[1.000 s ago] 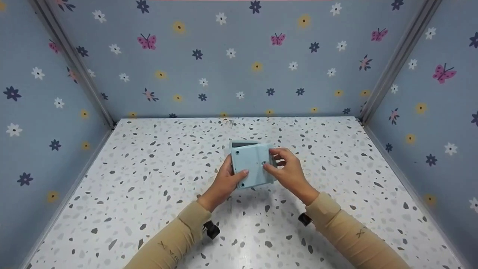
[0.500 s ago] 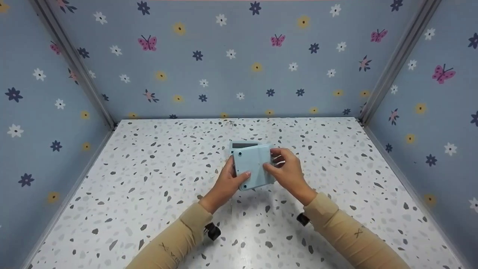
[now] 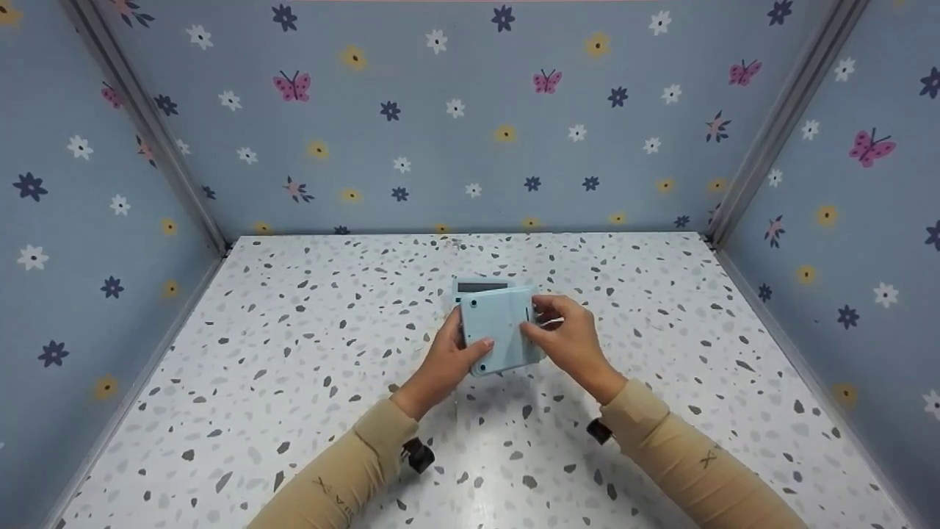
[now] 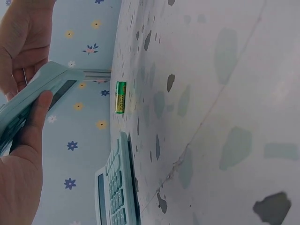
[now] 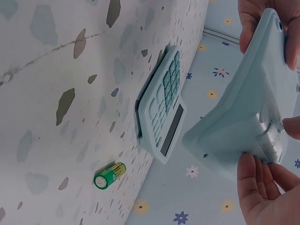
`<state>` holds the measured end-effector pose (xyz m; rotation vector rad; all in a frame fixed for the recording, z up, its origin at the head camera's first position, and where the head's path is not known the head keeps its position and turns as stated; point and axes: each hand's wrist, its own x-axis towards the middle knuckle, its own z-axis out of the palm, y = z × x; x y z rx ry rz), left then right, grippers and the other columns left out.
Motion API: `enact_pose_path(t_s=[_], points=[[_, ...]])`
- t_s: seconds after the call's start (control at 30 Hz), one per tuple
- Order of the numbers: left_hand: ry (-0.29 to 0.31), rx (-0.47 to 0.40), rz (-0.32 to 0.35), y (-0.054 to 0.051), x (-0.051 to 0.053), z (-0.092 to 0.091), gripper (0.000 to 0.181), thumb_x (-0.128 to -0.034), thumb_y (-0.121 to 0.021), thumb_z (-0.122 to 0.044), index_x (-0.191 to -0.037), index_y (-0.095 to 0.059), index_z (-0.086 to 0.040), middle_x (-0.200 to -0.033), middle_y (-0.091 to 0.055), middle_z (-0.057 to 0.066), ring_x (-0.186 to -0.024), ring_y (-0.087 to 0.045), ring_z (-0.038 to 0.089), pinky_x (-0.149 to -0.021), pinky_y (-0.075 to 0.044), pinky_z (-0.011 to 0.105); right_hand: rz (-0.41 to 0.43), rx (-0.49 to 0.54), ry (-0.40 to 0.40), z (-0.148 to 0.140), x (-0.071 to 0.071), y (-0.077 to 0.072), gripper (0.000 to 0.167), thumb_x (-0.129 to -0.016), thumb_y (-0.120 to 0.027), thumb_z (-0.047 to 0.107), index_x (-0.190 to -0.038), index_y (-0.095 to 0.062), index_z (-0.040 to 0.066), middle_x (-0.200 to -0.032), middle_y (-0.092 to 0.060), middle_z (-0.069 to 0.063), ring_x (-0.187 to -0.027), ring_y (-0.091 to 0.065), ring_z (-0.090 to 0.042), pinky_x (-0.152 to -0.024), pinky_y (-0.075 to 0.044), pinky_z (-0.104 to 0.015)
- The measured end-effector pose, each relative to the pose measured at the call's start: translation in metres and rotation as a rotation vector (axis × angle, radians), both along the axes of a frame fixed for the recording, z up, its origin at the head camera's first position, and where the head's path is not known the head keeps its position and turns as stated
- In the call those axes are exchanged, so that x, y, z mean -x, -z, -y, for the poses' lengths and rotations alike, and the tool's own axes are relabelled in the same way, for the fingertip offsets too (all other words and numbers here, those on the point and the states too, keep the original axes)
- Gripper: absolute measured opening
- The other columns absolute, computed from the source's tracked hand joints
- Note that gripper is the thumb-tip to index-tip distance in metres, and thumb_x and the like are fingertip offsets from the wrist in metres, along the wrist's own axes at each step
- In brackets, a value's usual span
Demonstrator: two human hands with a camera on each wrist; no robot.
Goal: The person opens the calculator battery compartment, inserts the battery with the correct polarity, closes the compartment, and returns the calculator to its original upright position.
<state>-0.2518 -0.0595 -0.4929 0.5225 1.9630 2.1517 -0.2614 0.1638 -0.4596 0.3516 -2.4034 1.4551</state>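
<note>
Both hands hold a light-blue calculator (image 3: 501,334) above the table with its back facing up. My left hand (image 3: 440,358) grips its left side, the thumb lying across the back. At the right side, my right hand (image 3: 574,339) pinches the edge between thumb and bent fingers. A small dark slot shows beside the right thumb in the head view. In the right wrist view, a shiny silvery patch (image 5: 271,139) lies on the back near that hand's fingers; its exact nature is unclear.
A second light-blue calculator (image 5: 161,105) rests on the speckled table (image 3: 308,411), keys up, mostly hidden behind the held one in the head view. A green battery (image 4: 121,97) lies near it. Flower-patterned walls (image 3: 470,132) enclose the back and sides.
The held calculator has shifted slightly right and toward me with the left hand. The right thumb has slid a little along the back, and a dark slot now shows beside it.
</note>
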Motion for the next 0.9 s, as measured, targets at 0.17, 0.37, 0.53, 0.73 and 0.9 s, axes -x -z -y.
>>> enact_pose_path(t_s=[0.17,0.37,0.53,0.73,0.9], points=[[0.007,-0.014,0.007,0.0005,0.0009,0.0006,0.076,-0.1098,-0.060,-0.008,-0.173,-0.018,-0.012,-0.166,-0.047,0.021,-0.150,-0.052,0.037,-0.118,-0.054,0.051,-0.004,0.010,-0.018,-0.0020,-0.0008,0.0002,0.038,-0.089,-0.082,-0.001,-0.127,-0.074,-0.006,-0.111,-0.077,-0.020,-0.099,-0.076,-0.032,-0.088,-0.068,-0.045],[0.006,-0.032,0.024,-0.0003,-0.0007,0.0011,0.077,-0.1092,-0.061,-0.008,-0.173,-0.018,-0.012,-0.167,-0.045,0.021,-0.152,-0.050,0.038,-0.119,-0.053,0.051,-0.015,0.016,-0.035,-0.0041,-0.0004,0.0018,0.038,-0.091,-0.078,-0.002,-0.128,-0.076,-0.003,-0.111,-0.078,-0.017,-0.098,-0.075,-0.028,-0.086,-0.067,-0.035],[0.010,-0.039,0.030,0.0010,-0.0014,0.0009,0.074,-0.1099,-0.060,-0.010,-0.172,-0.020,-0.011,-0.167,-0.046,0.021,-0.151,-0.051,0.038,-0.120,-0.052,0.051,-0.038,0.021,-0.045,-0.0051,-0.0011,0.0027,0.035,-0.091,-0.076,-0.002,-0.126,-0.078,-0.001,-0.114,-0.079,-0.016,-0.098,-0.076,-0.028,-0.084,-0.067,-0.033],[0.014,-0.045,0.037,0.0022,-0.0022,0.0008,0.073,-0.1099,-0.061,-0.010,-0.171,-0.021,-0.012,-0.166,-0.047,0.022,-0.150,-0.052,0.038,-0.118,-0.054,0.052,-0.015,0.023,-0.049,-0.0063,-0.0028,0.0038,0.030,-0.091,-0.077,-0.002,-0.121,-0.080,0.001,-0.116,-0.079,-0.015,-0.100,-0.076,-0.028,-0.086,-0.066,-0.031],[0.009,-0.050,0.042,0.0006,-0.0029,0.0015,0.071,-0.1102,-0.060,-0.009,-0.171,-0.023,-0.012,-0.166,-0.048,0.022,-0.149,-0.054,0.038,-0.117,-0.055,0.051,-0.005,0.038,-0.076,-0.0087,-0.0033,0.0039,0.029,-0.092,-0.079,0.000,-0.121,-0.080,0.003,-0.114,-0.079,-0.013,-0.100,-0.074,-0.026,-0.087,-0.066,-0.031]])
